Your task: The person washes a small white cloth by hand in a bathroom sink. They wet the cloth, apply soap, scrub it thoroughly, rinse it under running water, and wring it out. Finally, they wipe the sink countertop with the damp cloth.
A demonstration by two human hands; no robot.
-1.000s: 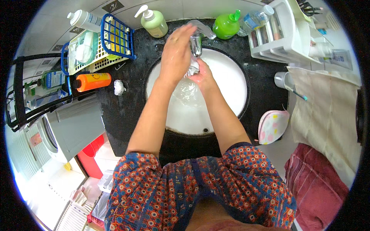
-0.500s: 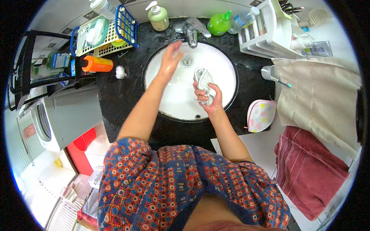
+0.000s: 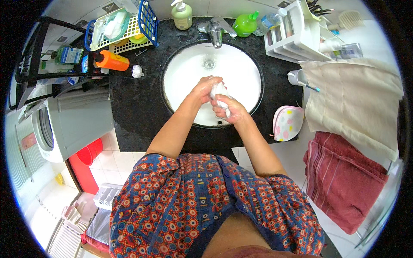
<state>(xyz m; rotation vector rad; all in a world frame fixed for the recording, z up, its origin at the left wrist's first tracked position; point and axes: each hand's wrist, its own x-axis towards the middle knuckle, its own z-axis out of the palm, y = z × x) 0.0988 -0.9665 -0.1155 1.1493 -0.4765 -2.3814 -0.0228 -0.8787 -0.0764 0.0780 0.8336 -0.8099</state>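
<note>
Both my hands are together over the near part of a white oval sink (image 3: 180, 69). A bunched white cloth (image 3: 220, 91) is squeezed between them. My left hand (image 3: 204, 89) grips the cloth's upper left side, fingers curled over it. Lower on the right, my right hand (image 3: 230, 108) wraps its fingers round the other end. Much of the cloth is hidden inside the hands, and its exact kind cannot be made out. Past the hands, a metal tap (image 3: 216, 32) stands at the sink's far edge, and no running water shows under it.
A black counter (image 3: 135, 107) surrounds the sink. At the back stand a pump bottle (image 3: 182, 17), a green bottle (image 3: 245, 26) and white drawers (image 3: 290, 36). An orange bottle (image 3: 114, 61) and a basket (image 3: 147, 23) are left; a dotted pouch (image 3: 287, 123), cup (image 3: 296, 77) and towels (image 3: 344, 180) right.
My left hand has come from near the tap down to the cloth and now grips it. The cloth, spread loosely in my right hand before, is now bunched between both hands.
</note>
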